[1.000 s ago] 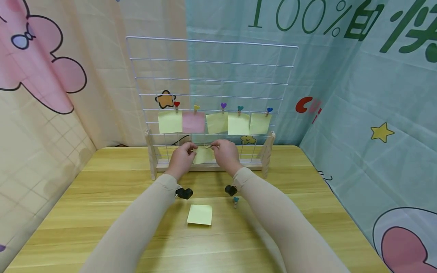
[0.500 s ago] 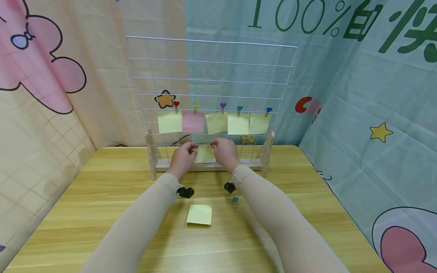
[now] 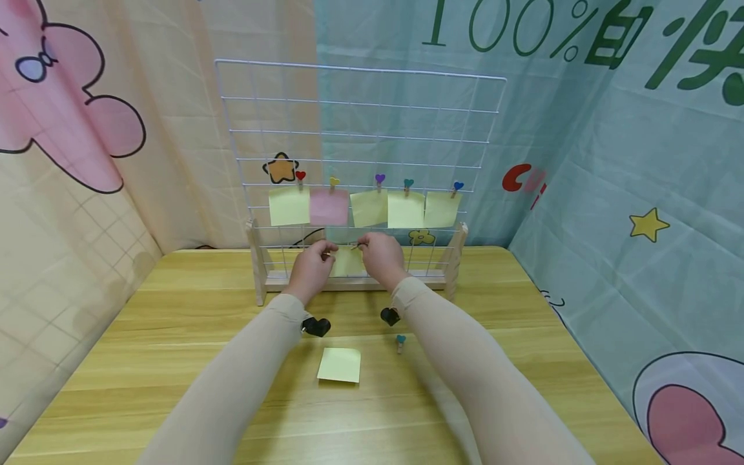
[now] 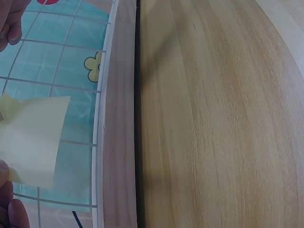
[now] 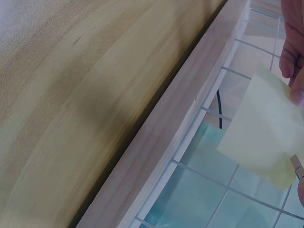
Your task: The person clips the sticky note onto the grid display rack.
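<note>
My left hand (image 3: pixel 310 268) pinches the left edge of a pale yellow sticky note (image 3: pixel 348 263) low on the white wire grid (image 3: pixel 360 67). At the note's upper right corner, my right hand (image 3: pixel 385 259) holds a small wooden clothespin (image 5: pixel 298 166), which overlaps the paper in the right wrist view. The left thumb (image 4: pixel 4 172) lies over the note's edge in the left wrist view. Most of the clothespin is hidden by the right fingers. Above the hands hangs a row of notes, including a pink note (image 3: pixel 329 208), each under a heart-topped clothespin.
A wooden base (image 3: pixel 354 285) holds the grid upright on the wood-grain table (image 3: pixel 192 361). Another yellow note (image 3: pixel 340 365) lies in front, with a teal heart clothespin (image 3: pixel 400 343) to its right. Printed curtains (image 3: pixel 581 161) stand behind and beside the table.
Both hands keep almost the same place at the note, with only a slight shift of the right wrist to the left. The other notes and the loose clothespin stay put.
</note>
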A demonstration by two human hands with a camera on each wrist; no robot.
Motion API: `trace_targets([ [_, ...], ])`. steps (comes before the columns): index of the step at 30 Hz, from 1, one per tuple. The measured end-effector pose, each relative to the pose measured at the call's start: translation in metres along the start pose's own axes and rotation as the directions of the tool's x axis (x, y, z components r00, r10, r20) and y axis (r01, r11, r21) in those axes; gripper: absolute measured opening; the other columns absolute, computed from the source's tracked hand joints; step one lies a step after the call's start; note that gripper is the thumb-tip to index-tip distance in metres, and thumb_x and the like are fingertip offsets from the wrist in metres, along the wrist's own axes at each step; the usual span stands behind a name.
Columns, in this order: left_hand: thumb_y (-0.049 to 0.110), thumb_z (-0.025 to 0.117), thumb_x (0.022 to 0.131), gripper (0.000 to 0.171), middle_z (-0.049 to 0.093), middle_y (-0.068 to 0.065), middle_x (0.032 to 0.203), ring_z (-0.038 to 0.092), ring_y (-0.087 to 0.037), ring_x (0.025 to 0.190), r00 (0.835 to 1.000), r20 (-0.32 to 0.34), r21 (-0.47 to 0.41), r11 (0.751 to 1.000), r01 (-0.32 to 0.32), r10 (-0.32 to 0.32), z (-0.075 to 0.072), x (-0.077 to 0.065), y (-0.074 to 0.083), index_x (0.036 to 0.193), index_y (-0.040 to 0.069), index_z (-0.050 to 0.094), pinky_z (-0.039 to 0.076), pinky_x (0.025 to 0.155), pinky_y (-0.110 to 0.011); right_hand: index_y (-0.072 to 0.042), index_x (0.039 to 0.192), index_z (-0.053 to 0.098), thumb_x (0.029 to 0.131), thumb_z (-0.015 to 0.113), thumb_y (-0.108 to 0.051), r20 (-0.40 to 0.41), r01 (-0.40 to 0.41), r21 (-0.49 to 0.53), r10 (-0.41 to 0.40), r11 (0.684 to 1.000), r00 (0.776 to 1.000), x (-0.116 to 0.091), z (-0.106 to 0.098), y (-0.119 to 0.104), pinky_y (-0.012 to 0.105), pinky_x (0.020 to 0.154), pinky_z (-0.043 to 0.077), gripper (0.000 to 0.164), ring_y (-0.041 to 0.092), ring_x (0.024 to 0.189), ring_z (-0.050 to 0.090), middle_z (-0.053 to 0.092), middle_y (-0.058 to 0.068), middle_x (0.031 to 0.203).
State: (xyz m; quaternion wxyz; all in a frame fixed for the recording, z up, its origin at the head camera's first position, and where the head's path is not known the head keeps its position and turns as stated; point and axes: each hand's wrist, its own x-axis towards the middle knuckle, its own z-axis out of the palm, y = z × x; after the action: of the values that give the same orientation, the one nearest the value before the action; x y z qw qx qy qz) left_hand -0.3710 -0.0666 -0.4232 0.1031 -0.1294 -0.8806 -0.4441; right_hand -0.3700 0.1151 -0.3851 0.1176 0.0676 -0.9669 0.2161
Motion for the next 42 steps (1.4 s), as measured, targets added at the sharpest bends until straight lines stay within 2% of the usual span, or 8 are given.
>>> trace_targets([
  [11, 0.008, 0.06, 0.106, 0.023, 0.074, -0.013, 0.127, 0.071, -0.032, 0.114, 1.0, 0.002, 0.017, 1.0, 0.0, 0.0, 0.0023, 0.0006, -0.001, 0.126, 0.009, 0.07, 0.058, 0.091, -0.046, -0.017, 0.125, 0.076, 0.109, 0.058, -0.025, 0.019, -0.006, -0.014, 0.006, 1.0, 1.0, 0.0028, -0.0001, -0.0005, 0.039, 0.087, 0.062, 0.025, 0.021, 0.1, 0.076, 0.079, 0.0, 0.12],
  [16, 0.009, 0.059, 0.106, 0.023, 0.074, -0.014, 0.126, 0.07, -0.031, 0.114, 1.0, -0.002, 0.031, 1.0, 0.0, 0.0, 0.0027, 0.0005, -0.0007, 0.126, 0.01, 0.07, 0.058, 0.091, -0.046, -0.016, 0.125, 0.076, 0.11, 0.058, -0.025, 0.019, -0.008, 0.003, 0.008, 1.0, 1.0, 0.0034, -0.0005, 0.0007, 0.039, 0.086, 0.062, 0.025, 0.021, 0.098, 0.076, 0.079, 0.001, 0.12],
  [31, 0.01, 0.059, 0.107, 0.022, 0.072, -0.014, 0.13, 0.069, -0.033, 0.118, 1.0, 0.002, -0.012, 1.0, 0.028, -0.028, 0.0046, -0.0003, -0.0014, 0.127, 0.01, 0.069, 0.058, 0.093, -0.047, -0.015, 0.127, 0.075, 0.11, 0.057, -0.023, 0.046, 0.003, 0.04, -0.005, 0.999, 0.999, 0.0032, -0.0008, 0.0017, 0.039, 0.088, 0.061, 0.026, 0.02, 0.1, 0.075, 0.078, 0.002, 0.123],
  [39, 0.009, 0.06, 0.106, 0.021, 0.072, -0.013, 0.13, 0.069, -0.033, 0.119, 1.0, -0.009, -0.021, 0.999, 0.024, -0.025, 0.0058, -0.0003, -0.0029, 0.126, 0.011, 0.069, 0.058, 0.095, -0.047, -0.017, 0.129, 0.074, 0.11, 0.057, -0.024, 0.045, -0.004, 0.04, 0.002, 0.999, 0.999, 0.0042, 0.0013, 0.0021, 0.035, 0.077, 0.059, 0.026, 0.017, 0.085, 0.07, 0.077, 0.002, 0.125],
  [42, 0.01, 0.06, 0.107, 0.022, 0.072, -0.013, 0.131, 0.069, -0.033, 0.119, 1.0, -0.008, -0.018, 1.0, 0.026, -0.026, 0.0057, -0.0006, -0.0027, 0.127, 0.011, 0.069, 0.058, 0.095, -0.048, -0.017, 0.128, 0.075, 0.11, 0.057, -0.024, 0.039, -0.001, 0.042, -0.001, 0.999, 0.999, 0.0044, 0.0019, 0.0022, 0.035, 0.077, 0.058, 0.026, 0.016, 0.084, 0.07, 0.077, 0.002, 0.124],
])
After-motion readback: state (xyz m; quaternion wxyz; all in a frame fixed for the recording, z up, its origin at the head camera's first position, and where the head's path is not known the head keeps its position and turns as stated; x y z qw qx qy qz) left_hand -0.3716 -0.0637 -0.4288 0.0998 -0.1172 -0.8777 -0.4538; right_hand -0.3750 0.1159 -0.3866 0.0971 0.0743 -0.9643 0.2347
